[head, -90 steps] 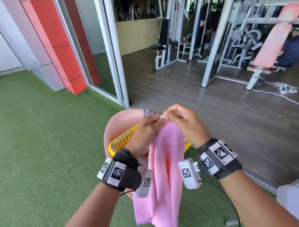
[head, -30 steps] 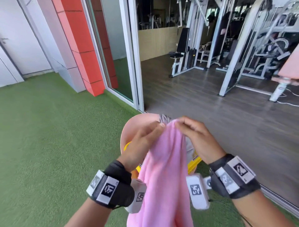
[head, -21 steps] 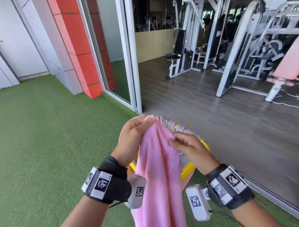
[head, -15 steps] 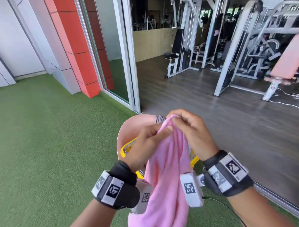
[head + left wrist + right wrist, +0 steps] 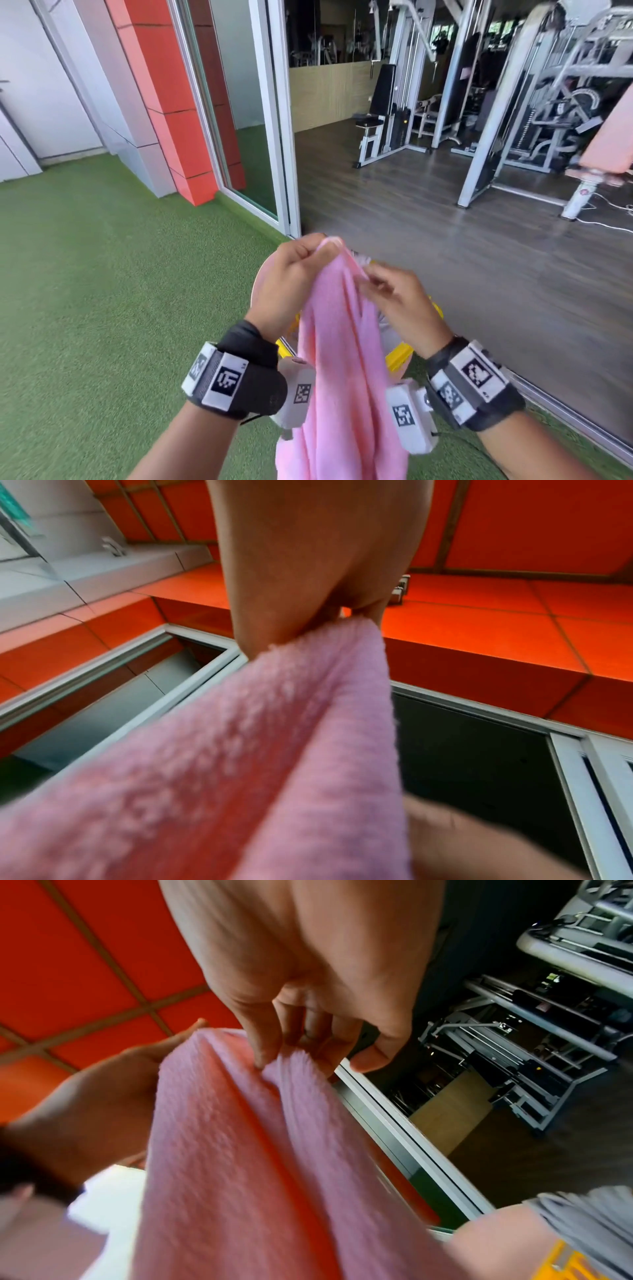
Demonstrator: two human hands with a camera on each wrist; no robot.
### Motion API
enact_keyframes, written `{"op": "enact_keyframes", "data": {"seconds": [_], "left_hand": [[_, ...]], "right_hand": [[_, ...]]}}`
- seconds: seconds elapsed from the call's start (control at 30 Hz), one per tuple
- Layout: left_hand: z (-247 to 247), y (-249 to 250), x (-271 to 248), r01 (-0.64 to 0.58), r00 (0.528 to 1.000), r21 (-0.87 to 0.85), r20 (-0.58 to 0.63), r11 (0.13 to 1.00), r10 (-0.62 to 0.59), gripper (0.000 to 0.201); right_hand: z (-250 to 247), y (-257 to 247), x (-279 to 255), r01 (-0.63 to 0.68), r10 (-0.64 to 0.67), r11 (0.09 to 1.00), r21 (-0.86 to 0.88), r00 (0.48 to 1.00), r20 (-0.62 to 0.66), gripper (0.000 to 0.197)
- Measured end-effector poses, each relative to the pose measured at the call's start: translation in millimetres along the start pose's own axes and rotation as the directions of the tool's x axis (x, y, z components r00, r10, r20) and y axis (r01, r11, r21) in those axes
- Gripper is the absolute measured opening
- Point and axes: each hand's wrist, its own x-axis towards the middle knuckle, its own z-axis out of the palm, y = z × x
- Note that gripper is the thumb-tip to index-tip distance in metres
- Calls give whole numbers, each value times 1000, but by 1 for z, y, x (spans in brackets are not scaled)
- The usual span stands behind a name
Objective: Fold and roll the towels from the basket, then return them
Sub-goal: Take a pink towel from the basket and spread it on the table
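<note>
The soft pink terry towel (image 5: 342, 359) hangs in the air between your wrists, bunched lengthwise, with its top edge up at your fingertips and its tail dropping out of view below. Your left hand (image 5: 287, 284) pinches the top corner of that edge between thumb and curled fingers; the left wrist view shows the cloth clamped right at the fingertips. Your right hand (image 5: 400, 301) sits just beside and a little lower, thumb and forefinger closed on a second fold of the edge while the other fingers stay loosely spread.

Behind your hands the yellow slatted plastic basket (image 5: 399, 356) rests on a round pink stool (image 5: 260, 287), with grey cloth (image 5: 589, 1223) showing in it.

The risk, as I judge it, is in the right-hand grip: it catches only a thin ridge of pile, so a tug to spread the towel could pull it free and let the fold collapse. With the layers bunched, you could also pinch the wrong edge and fold crooked. The hanging tail may brush the green artificial turf (image 5: 102, 291).
</note>
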Motion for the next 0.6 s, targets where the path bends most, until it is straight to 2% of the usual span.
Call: {"op": "enact_keyframes", "data": {"seconds": [0.07,0.1,0.2,0.27,0.3,0.37,0.43,0.47,0.6], "left_hand": [[-9,-1,1,13,998,-58,-58,998,-16,50],[-10,-3,-1,32,998,-55,-47,998,-34,47],[5,-12,-13,64,989,36,128,997,-68,25],[15,-12,-17,79,972,3,222,997,-78,26],[14,-10,-16,75,976,-19,208,997,-70,33],[4,-10,-8,33,995,-2,94,999,-33,47],[-8,-13,-3,57,998,-2,3,998,-57,53],[-10,-15,-3,72,997,1,-4,997,-72,54],[11,-10,-16,60,988,31,144,998,-64,27]], "right_hand": [[3,6,-9,-87,86,996,7,995,39,40],[0,3,-8,-87,86,996,29,996,17,40],[-19,-21,12,31,-25,998,46,991,-135,17],[-25,-30,25,69,-65,997,22,985,-160,13],[-23,-29,26,75,-73,997,10,987,-142,13],[-14,-12,18,22,-24,999,-36,998,-63,15],[-6,4,6,-66,70,995,-78,996,49,31],[-7,6,3,-78,82,994,-82,995,53,36],[-22,-22,19,24,-23,1000,3,991,-132,18]]}}
